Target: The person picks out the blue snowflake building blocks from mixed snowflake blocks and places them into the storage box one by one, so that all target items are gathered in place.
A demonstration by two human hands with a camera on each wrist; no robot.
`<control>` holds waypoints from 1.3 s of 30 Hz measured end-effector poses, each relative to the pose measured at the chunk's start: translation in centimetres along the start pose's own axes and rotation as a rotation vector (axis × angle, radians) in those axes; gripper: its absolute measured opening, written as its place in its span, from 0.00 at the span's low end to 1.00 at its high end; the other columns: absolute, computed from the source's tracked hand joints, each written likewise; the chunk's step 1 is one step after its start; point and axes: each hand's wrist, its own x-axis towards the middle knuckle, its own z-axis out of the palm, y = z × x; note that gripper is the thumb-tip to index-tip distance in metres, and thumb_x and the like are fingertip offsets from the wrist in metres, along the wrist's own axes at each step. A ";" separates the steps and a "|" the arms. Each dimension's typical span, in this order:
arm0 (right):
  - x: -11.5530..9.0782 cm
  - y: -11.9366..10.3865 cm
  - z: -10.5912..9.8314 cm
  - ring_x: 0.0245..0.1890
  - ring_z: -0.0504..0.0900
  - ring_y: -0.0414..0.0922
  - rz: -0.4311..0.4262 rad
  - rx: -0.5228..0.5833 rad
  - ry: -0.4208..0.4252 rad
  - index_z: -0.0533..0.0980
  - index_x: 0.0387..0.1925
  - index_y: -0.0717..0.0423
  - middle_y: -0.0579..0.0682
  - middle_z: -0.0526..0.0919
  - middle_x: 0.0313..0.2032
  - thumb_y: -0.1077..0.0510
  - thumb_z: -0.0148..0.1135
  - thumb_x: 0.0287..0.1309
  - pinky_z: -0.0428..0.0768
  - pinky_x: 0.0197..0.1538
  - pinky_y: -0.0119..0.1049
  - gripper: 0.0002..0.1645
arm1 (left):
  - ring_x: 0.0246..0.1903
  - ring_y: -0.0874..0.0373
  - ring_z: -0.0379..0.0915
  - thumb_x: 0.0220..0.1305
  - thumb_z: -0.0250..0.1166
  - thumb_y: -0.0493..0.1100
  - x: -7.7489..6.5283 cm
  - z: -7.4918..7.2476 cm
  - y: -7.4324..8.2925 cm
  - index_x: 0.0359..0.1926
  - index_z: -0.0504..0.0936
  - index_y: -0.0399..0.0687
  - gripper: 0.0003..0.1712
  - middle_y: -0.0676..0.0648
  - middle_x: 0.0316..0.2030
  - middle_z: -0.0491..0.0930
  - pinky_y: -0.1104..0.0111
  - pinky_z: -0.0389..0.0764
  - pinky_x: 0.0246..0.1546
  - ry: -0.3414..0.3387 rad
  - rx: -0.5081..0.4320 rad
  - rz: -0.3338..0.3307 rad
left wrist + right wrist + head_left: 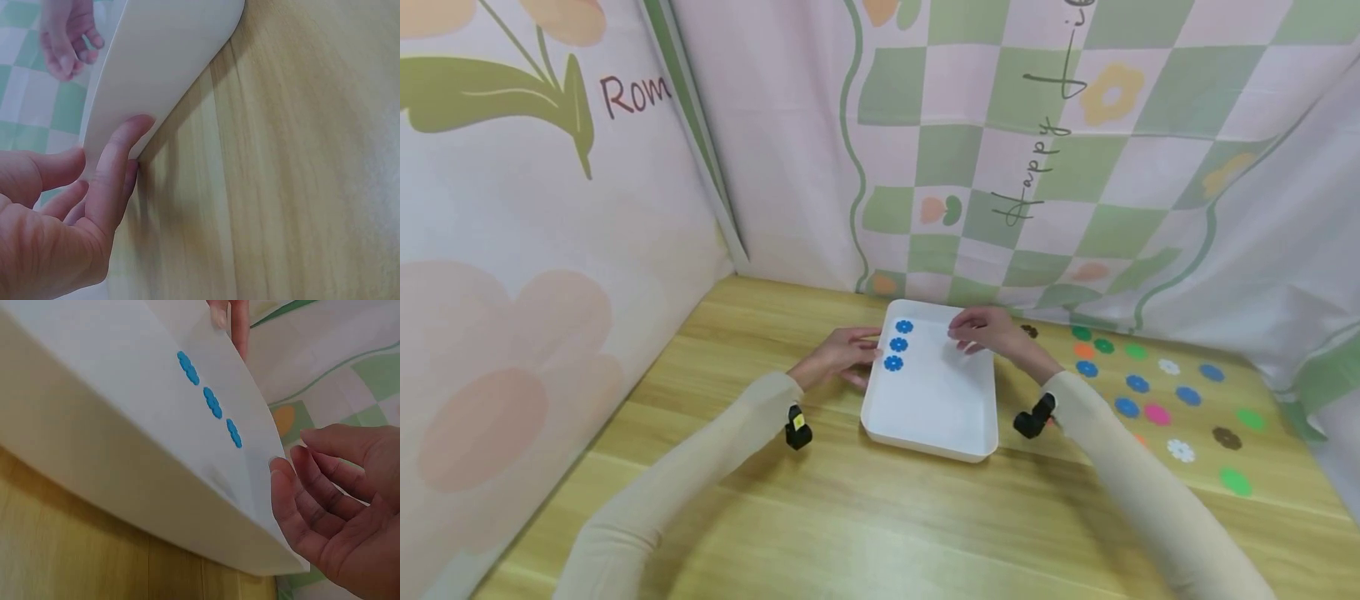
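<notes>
Well, white tray [936, 408], L fingers [109, 169] on side, R fingers [284, 499] above.

two long cream sleeves [692, 462], lower left and lower right — each with a black wrist camera [1034, 418], the left one bearing a yellow patch [799, 422].

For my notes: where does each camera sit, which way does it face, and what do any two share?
Head: worn on the head, facing forward and down at the white tray; shows both sleeves, the left hand and right hand.
Left wrist: faces the left hand's fingers at the white tray's outer wall; the right hand shows at upper left.
Right wrist: looks past the right hand into the white tray; left-hand fingers show at the top.
Shared: head and right wrist both show three blue flower pieces.
</notes>
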 end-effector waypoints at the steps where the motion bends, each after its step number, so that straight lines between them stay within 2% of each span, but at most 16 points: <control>1: -0.3 0.3 -0.4 0.45 0.88 0.54 -0.011 0.014 0.006 0.77 0.57 0.73 0.72 0.84 0.52 0.61 0.61 0.75 0.91 0.52 0.49 0.19 | 0.60 0.40 0.81 0.77 0.63 0.38 0.0 0.0 -0.1 0.79 0.65 0.49 0.34 0.36 0.72 0.73 0.61 0.93 0.39 -0.001 -0.001 0.000; 6: -1.6 2.1 -2.4 0.39 0.89 0.45 -0.064 0.086 0.044 0.75 0.57 0.76 0.64 0.87 0.46 0.62 0.61 0.74 0.92 0.45 0.38 0.20 | 0.60 0.40 0.81 0.77 0.63 0.39 0.1 -0.1 -0.2 0.79 0.65 0.48 0.34 0.36 0.71 0.73 0.62 0.93 0.38 0.006 -0.002 0.004; 10: -2.5 3.4 -3.7 0.38 0.88 0.40 -0.081 0.113 0.067 0.74 0.58 0.77 0.53 0.89 0.41 0.61 0.62 0.74 0.92 0.46 0.41 0.22 | 0.60 0.40 0.81 0.77 0.63 0.38 0.1 -0.1 -0.2 0.79 0.65 0.49 0.34 0.36 0.72 0.73 0.62 0.93 0.38 0.007 -0.001 0.003; 14: -3.8 4.4 -5.0 0.41 0.88 0.42 -0.087 0.085 0.050 0.72 0.61 0.78 0.58 0.88 0.45 0.62 0.61 0.75 0.92 0.50 0.46 0.23 | 0.61 0.39 0.80 0.77 0.62 0.38 0.0 -0.1 -0.1 0.79 0.65 0.48 0.34 0.36 0.72 0.72 0.62 0.93 0.39 0.001 0.000 0.004; 17: -4.6 5.5 -6.0 0.45 0.87 0.42 -0.112 0.037 0.031 0.72 0.62 0.76 0.64 0.85 0.50 0.63 0.61 0.74 0.91 0.50 0.42 0.23 | 0.62 0.39 0.80 0.77 0.62 0.38 0.0 0.0 -0.1 0.79 0.64 0.47 0.34 0.36 0.72 0.71 0.62 0.93 0.39 -0.004 -0.003 0.005; 20: -5.5 6.6 -7.0 0.47 0.86 0.39 -0.138 -0.012 0.009 0.73 0.63 0.74 0.66 0.84 0.53 0.63 0.63 0.72 0.89 0.49 0.34 0.24 | 0.62 0.40 0.80 0.77 0.62 0.38 0.0 0.0 -0.2 0.80 0.64 0.48 0.34 0.36 0.72 0.71 0.61 0.93 0.39 -0.009 -0.003 0.008; 22: -6.2 7.3 -7.7 0.48 0.85 0.37 -0.140 -0.041 -0.025 0.71 0.65 0.72 0.67 0.82 0.56 0.61 0.64 0.72 0.88 0.49 0.30 0.27 | 0.62 0.40 0.79 0.77 0.63 0.38 0.0 0.0 -0.2 0.80 0.64 0.48 0.35 0.36 0.73 0.71 0.61 0.93 0.40 -0.011 -0.006 0.009; 27: -8.3 8.9 -9.5 0.54 0.85 0.40 -0.119 -0.044 -0.148 0.64 0.72 0.69 0.69 0.77 0.62 0.61 0.65 0.72 0.88 0.55 0.34 0.34 | 0.62 0.40 0.79 0.77 0.63 0.39 0.1 0.0 -0.2 0.80 0.64 0.48 0.35 0.37 0.72 0.72 0.61 0.93 0.41 -0.017 -0.012 0.014; 31: -9.8 10.0 -10.7 0.58 0.83 0.43 -0.117 -0.087 -0.193 0.62 0.75 0.67 0.67 0.79 0.63 0.61 0.66 0.71 0.87 0.55 0.31 0.38 | 0.63 0.40 0.79 0.77 0.63 0.39 0.1 0.1 -0.1 0.80 0.64 0.48 0.35 0.37 0.72 0.72 0.61 0.93 0.41 -0.019 -0.012 0.013; 37: -11.1 11.7 -11.4 0.58 0.84 0.43 -0.199 -0.081 -0.275 0.62 0.74 0.69 0.71 0.77 0.63 0.66 0.66 0.68 0.86 0.57 0.30 0.38 | 0.63 0.40 0.79 0.77 0.62 0.38 0.1 -0.1 -0.2 0.80 0.64 0.48 0.34 0.36 0.72 0.72 0.61 0.93 0.39 -0.010 -0.013 0.010; 39: -11.4 12.3 -11.4 0.58 0.83 0.41 -0.198 -0.069 -0.289 0.63 0.74 0.69 0.71 0.77 0.64 0.68 0.67 0.67 0.86 0.57 0.30 0.38 | 0.63 0.40 0.79 0.77 0.62 0.38 0.0 -0.1 -0.2 0.80 0.64 0.48 0.34 0.36 0.72 0.72 0.62 0.93 0.39 -0.008 -0.012 0.012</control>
